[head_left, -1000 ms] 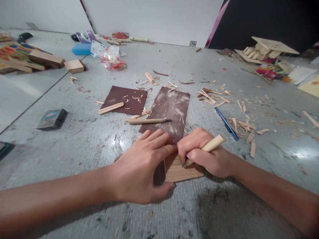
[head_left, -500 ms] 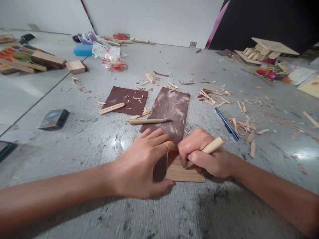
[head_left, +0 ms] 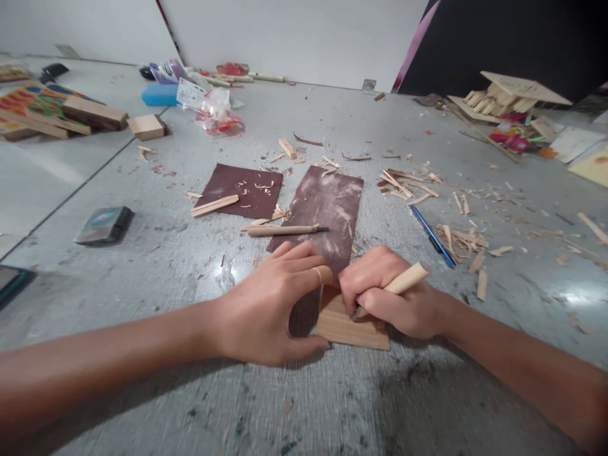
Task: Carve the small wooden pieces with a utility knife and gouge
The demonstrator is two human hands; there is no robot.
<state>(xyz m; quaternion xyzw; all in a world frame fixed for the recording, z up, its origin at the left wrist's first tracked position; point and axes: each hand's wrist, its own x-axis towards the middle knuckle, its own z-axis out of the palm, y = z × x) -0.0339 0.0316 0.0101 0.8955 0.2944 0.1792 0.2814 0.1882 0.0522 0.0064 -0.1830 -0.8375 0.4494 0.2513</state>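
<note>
While a wooden board lies nearest on the grey table, the left hand sits at its left edge, thumb and fingers apart, right hand clamped around a pale-handled tool above it, dusty brown sheet beyond.
</note>
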